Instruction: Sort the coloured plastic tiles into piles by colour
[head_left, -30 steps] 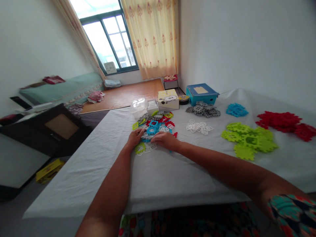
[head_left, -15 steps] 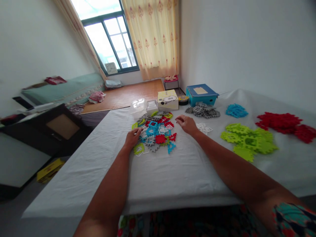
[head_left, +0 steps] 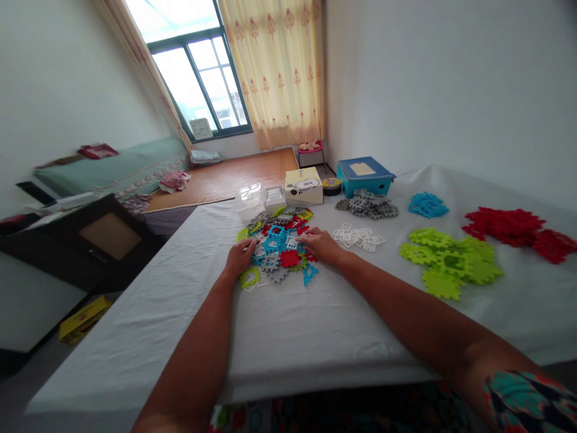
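A mixed pile of plastic interlocking tiles (head_left: 279, 240) in blue, red, grey, green and white lies on the white-covered table (head_left: 288, 325). My left hand (head_left: 240, 254) rests on the pile's left edge, fingers curled over the pieces. My right hand (head_left: 319, 244) lies on the pile's right side, fingers reaching among the red and white tiles. Whether either hand grips a tile is hidden. Sorted heaps sit to the right: white tiles (head_left: 358, 236), grey tiles (head_left: 368, 205), blue tiles (head_left: 427, 204), green tiles (head_left: 451, 258), red tiles (head_left: 518, 227).
At the table's far end stand a clear plastic tub (head_left: 249, 198), a cartoon-printed box (head_left: 303, 186), a round tin (head_left: 332, 186) and a blue box (head_left: 365, 174). A dark cabinet (head_left: 90, 240) is left of the table, with a bed and window beyond.
My right hand went from the pile out to the white tiles and has come back to the pile's right side. My left hand stayed at the left edge.
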`<action>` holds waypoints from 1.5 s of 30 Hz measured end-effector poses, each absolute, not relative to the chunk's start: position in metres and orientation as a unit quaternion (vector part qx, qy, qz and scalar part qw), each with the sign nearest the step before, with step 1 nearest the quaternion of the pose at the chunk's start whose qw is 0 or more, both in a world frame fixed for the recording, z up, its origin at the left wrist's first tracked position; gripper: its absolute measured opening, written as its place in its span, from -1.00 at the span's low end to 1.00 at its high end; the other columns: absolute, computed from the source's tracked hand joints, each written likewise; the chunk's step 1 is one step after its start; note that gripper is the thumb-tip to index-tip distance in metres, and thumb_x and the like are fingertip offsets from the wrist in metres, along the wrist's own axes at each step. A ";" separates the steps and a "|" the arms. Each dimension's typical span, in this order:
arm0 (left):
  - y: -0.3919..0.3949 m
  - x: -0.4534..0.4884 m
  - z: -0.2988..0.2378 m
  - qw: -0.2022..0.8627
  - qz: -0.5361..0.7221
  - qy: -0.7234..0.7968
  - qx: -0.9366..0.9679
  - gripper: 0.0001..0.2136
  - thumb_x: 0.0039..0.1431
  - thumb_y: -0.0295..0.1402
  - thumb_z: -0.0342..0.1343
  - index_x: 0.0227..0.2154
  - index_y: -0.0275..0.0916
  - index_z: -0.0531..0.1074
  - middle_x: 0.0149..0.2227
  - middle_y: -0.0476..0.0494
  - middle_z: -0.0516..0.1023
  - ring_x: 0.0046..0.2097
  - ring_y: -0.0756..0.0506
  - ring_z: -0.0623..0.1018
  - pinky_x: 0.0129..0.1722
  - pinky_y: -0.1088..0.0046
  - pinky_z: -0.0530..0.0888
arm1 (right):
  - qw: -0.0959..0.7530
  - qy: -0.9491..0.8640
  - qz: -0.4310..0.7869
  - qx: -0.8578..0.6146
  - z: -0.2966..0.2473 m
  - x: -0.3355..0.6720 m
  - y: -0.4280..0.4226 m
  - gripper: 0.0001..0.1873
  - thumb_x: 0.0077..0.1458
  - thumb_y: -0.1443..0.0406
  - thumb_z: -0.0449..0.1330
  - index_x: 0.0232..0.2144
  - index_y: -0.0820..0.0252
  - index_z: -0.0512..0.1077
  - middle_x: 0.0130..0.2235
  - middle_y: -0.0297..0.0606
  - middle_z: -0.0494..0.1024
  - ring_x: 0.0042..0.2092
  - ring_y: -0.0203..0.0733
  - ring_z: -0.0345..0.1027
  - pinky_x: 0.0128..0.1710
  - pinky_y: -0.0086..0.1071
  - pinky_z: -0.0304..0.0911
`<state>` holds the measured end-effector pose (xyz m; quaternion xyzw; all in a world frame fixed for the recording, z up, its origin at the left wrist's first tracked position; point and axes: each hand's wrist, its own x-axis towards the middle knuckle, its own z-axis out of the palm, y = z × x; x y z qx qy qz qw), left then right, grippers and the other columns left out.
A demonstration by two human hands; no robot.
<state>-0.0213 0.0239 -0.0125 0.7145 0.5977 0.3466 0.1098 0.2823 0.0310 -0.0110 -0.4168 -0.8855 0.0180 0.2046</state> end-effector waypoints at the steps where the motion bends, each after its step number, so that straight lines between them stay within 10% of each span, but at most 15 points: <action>1: 0.024 -0.021 -0.012 0.112 0.345 0.597 0.715 -0.57 0.20 -0.08 -0.09 -0.21 -0.28 0.57 -0.15 -0.14 0.62 -0.08 -0.14 0.54 -0.05 0.43 0.42 | 0.204 -0.888 0.016 -0.412 -0.011 0.281 0.030 -0.68 0.20 0.25 0.12 0.00 -0.03 0.46 -0.02 -0.23 0.54 0.10 -0.09 0.22 -0.01 -0.22 0.15; 15: 0.023 -0.022 -0.012 0.101 0.330 0.594 0.727 -0.58 0.21 -0.09 -0.09 -0.21 -0.25 0.58 -0.14 -0.11 0.62 -0.07 -0.15 0.55 -0.02 0.42 0.41 | 0.250 -0.744 -0.048 -0.618 0.009 0.352 0.050 -0.60 0.25 0.21 -0.07 -0.06 0.17 0.49 -0.13 -0.05 0.51 -0.08 -0.05 0.27 -0.14 -0.26 0.24; 27: 0.023 -0.021 -0.011 0.100 0.308 0.590 0.740 -0.56 0.22 -0.07 -0.12 -0.21 -0.24 0.57 -0.14 -0.11 0.62 -0.07 -0.14 0.54 -0.02 0.43 0.39 | 0.147 -0.768 -0.013 -0.624 -0.003 0.350 0.053 -0.72 0.21 0.16 0.07 -0.22 0.18 0.51 -0.11 -0.08 0.53 -0.04 -0.07 0.28 -0.04 -0.21 0.14; 35: 0.024 -0.022 -0.014 0.102 0.301 0.590 0.742 -0.55 0.22 -0.05 -0.14 -0.19 -0.21 0.57 -0.13 -0.08 0.61 -0.06 -0.14 0.53 -0.02 0.42 0.39 | 0.188 -0.877 -0.014 -0.441 -0.007 0.305 0.044 -0.64 0.22 0.30 0.06 0.06 0.01 0.40 0.12 -0.26 0.44 0.11 -0.09 0.17 -0.05 -0.26 0.15; 45: 0.023 -0.020 -0.011 0.104 0.309 0.586 0.742 -0.56 0.19 -0.05 -0.10 -0.22 -0.21 0.58 -0.15 -0.09 0.62 -0.08 -0.14 0.55 -0.03 0.42 0.40 | 0.233 -0.836 -0.031 -0.495 0.004 0.306 0.040 -0.65 0.30 0.22 -0.05 -0.05 0.08 0.47 -0.09 -0.15 0.56 -0.02 -0.10 0.28 -0.11 -0.29 0.11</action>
